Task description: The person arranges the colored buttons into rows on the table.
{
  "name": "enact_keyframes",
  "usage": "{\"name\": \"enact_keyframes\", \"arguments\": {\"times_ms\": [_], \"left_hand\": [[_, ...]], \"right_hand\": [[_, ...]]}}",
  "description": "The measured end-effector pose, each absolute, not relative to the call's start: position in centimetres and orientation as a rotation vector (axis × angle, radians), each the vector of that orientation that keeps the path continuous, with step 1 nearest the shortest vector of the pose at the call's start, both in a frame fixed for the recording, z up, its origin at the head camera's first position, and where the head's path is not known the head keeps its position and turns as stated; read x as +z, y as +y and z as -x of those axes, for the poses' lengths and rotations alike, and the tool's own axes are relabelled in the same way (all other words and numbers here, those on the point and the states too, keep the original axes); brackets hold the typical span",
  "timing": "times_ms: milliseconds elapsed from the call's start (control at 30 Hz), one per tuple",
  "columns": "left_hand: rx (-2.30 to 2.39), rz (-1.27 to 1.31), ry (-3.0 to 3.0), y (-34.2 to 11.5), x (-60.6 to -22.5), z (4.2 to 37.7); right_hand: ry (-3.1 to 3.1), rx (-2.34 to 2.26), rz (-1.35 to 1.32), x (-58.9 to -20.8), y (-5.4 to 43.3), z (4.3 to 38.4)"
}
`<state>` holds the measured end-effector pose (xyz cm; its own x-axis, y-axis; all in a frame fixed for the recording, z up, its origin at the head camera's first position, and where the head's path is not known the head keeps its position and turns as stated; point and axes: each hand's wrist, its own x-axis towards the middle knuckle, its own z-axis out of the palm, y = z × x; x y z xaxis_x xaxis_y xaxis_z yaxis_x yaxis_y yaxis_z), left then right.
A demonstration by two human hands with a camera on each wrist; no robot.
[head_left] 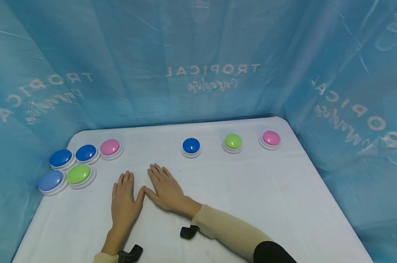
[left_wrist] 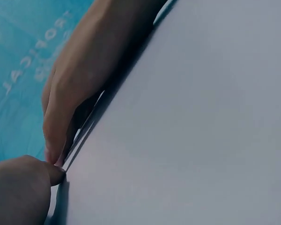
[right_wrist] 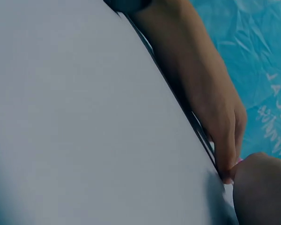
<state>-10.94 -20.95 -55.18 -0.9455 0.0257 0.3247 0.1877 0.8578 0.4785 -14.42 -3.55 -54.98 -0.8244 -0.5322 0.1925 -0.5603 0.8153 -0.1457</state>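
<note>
My left hand (head_left: 124, 204) lies palm down on the white table, fingers straight and pointing away, thumb spread to the right. To its right, my right hand (head_left: 167, 190) is also palm down with straight fingers slanting up and left. The two thumbs meet at their tips, and neither hand holds anything. Closest to the left hand is a green domed button (head_left: 79, 174) on a white round base. The blue domed button (head_left: 191, 145) stands beyond the right hand. In the left wrist view, the right hand (left_wrist: 79, 75) reaches toward the left thumb.
Left of the hands, a pink button (head_left: 110, 147), two dark blue buttons (head_left: 86, 152) and a lighter blue one (head_left: 50, 180) cluster around the green one. Another green button (head_left: 233, 141) and pink button (head_left: 271, 138) stand at the back right. Blue curtains (head_left: 198, 98) surround the table (head_left: 267, 204).
</note>
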Motion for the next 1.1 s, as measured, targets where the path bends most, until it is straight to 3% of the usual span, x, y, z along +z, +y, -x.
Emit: {"name": "enact_keyframes", "arguments": {"times_ms": [367,667,1100], "left_hand": [[-0.802,-0.126,-2.786,-23.0,-54.7,16.9],[-0.930,-0.324,-2.643,-23.1,-54.3,19.4],[-0.945,-0.339,-2.650,-21.1,-54.8,20.4]], "right_hand": [[-2.912,0.488,-0.796,-54.5,-7.6,22.0],[-2.926,0.781,-0.919,-53.7,-10.0,26.9],[-3.019,0.712,-0.870,-53.4,-9.7,28.7]]}}
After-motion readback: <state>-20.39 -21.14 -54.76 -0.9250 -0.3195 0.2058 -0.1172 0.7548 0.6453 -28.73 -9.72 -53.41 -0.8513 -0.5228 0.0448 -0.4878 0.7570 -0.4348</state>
